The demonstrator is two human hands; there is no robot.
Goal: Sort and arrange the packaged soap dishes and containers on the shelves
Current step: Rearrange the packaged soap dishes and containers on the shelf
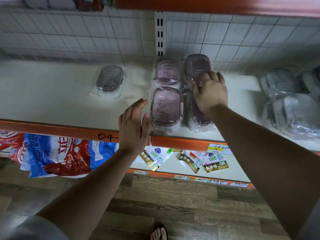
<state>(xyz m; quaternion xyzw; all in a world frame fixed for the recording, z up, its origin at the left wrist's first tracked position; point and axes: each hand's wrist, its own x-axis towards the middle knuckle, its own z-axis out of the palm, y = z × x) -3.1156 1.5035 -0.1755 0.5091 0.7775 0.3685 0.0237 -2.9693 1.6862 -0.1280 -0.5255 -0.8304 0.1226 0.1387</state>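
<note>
Squaring the wrapped dishes into rows by the shelf's (pixel 52 101) front edge, I judge: the left hand (pixel 134 125), flat and open, steadies the front purple dish (pixel 165 105) at its side, while the right hand (pixel 210 94) curls round the rear purple dish (pixel 197 68) to align it. A grey dish (pixel 110 78) lies apart.

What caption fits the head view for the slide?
Right hand grips rear-right pink container on shelf; left hand beside front-left container.

Left of my left hand (pixel 134 125): open shelf (pixel 52 101), one grey dish (pixel 110 81) at back.
Up to my right hand (pixel 210 92): pink dishes (pixel 166 106) packed tight.
Far right: bare gap, then grey packs (pixel 290 108).
</note>
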